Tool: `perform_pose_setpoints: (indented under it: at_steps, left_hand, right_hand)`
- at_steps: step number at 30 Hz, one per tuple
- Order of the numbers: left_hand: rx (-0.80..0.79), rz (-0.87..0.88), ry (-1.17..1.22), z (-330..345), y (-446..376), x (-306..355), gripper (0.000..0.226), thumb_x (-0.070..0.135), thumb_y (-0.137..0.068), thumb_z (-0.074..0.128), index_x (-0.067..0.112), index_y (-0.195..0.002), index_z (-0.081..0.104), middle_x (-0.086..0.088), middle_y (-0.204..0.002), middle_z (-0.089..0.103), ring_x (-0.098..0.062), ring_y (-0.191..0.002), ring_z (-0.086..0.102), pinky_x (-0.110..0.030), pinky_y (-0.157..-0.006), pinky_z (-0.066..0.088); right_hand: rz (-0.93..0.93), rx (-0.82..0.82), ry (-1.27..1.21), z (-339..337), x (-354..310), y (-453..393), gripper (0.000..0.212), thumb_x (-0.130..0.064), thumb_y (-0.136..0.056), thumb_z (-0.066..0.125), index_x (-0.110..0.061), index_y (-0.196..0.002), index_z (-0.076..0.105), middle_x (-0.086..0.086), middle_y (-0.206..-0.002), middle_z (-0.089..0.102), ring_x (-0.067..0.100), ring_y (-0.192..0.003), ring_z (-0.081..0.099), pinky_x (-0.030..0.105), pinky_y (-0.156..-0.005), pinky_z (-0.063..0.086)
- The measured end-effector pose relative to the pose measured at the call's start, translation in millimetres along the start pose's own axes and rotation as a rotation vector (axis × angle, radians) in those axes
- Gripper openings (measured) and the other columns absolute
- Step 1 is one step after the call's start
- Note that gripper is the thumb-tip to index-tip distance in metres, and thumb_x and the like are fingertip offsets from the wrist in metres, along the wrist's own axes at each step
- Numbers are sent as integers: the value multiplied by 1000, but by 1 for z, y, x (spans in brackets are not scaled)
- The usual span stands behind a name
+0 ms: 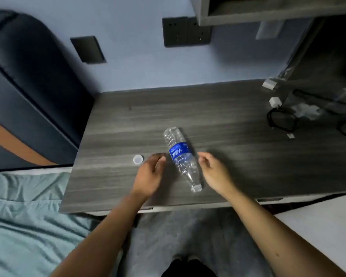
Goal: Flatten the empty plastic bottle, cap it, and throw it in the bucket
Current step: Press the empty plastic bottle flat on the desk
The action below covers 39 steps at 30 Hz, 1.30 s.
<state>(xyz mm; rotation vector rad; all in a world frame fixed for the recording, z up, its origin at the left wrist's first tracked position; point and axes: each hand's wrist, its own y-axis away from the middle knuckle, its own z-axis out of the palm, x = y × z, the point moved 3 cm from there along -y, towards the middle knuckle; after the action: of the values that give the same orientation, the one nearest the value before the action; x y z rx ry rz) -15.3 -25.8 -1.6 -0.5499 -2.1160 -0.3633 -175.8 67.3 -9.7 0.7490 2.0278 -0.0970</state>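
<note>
Two bare forearms enter from bottom edge, no sleeves visible up to frame border. Left hand (150, 174) bare: no glove, ring, watch or strap at wrist. Right hand (213, 170) likewise bare, wrist unadorned. Small dark mark on right forearm, well behind the hand toward elbow. Nails short, details too blurred to tell further. Below and between the forearms, dark garment patch at bottom centre, black or near-black, shape unclear; two pale rounded shapes just above it, possibly toes, cannot tell.

A grey wood-grain table (218, 116) carries black cables (280, 121) and white plugs (275, 101) at its far right.
</note>
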Motion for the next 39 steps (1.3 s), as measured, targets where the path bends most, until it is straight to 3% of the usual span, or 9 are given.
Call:
perform_pose_setpoints:
  at_steps: [3,6,9,11,15,21,26,32,39]
  left_hand:
    - [-57,145,-167,14,-41,11,35,23,-96,40,7,-123,54,-11,-132,55,-19,-123,48,-19,-104,32]
    - [-182,302,-425,34,-82,12,44,29,-97,32,10,-136,38,-9,-149,35,-19,-142,21,-31,-119,15]
    - [-269,415,-655,51,-114,6,49,34,-97,23,15,-142,23,-2,-156,19,-16,-145,4,-33,-120,3]
    - [-327,456,-793,62,-125,-1,50,37,-97,20,18,-143,18,0,-157,14,-15,-145,-1,-34,-120,-1]
    - [-340,488,-861,71,-128,-16,52,40,-96,17,19,-143,18,2,-157,16,-14,-145,-4,-35,-119,-6]
    - [-358,549,-980,81,-120,-29,54,42,-95,10,22,-144,0,2,-157,0,-15,-139,-21,-35,-115,-15]
    - [-336,558,-993,82,-120,-23,57,42,-93,8,18,-144,12,-1,-156,15,-21,-145,-1,-43,-114,-11]
    - [-479,751,-1074,79,-137,-19,58,42,-93,10,13,-143,19,-6,-153,27,-22,-143,17,-35,-119,2]
    - [-520,729,-1019,88,-141,-31,60,43,-90,3,17,-145,2,-2,-158,1,-12,-143,-11,-32,-112,-18]
  right_hand:
    - [-15,-3,157,16,-11,-25,41,-18,-98,38,-5,-137,39,16,-145,43,27,-133,41,34,-110,33]
    - [43,-58,246,40,-9,-42,52,-22,-99,33,-2,-145,18,15,-156,18,26,-144,17,35,-118,19]
    - [97,-73,301,59,1,-55,59,-29,-99,27,-4,-147,5,10,-159,3,24,-146,5,37,-120,13]
    - [97,-60,305,66,5,-60,59,-30,-99,25,-4,-147,3,11,-159,4,22,-147,5,35,-121,12]
    - [29,-33,342,71,13,-62,56,-28,-100,25,-3,-147,8,12,-158,11,19,-146,10,29,-120,11]
    - [11,-41,461,79,22,-58,62,-30,-98,26,-2,-147,0,13,-159,3,20,-147,0,29,-121,3]
    - [30,16,385,71,16,-66,65,-29,-93,37,-6,-147,10,10,-159,10,18,-147,4,28,-121,6]
    - [31,35,463,79,23,-65,57,-28,-98,22,-6,-147,2,10,-159,5,18,-147,-1,28,-119,1]
    - [20,0,588,86,29,-70,56,-32,-100,16,-7,-136,-18,13,-158,-6,24,-146,-10,36,-119,-2]
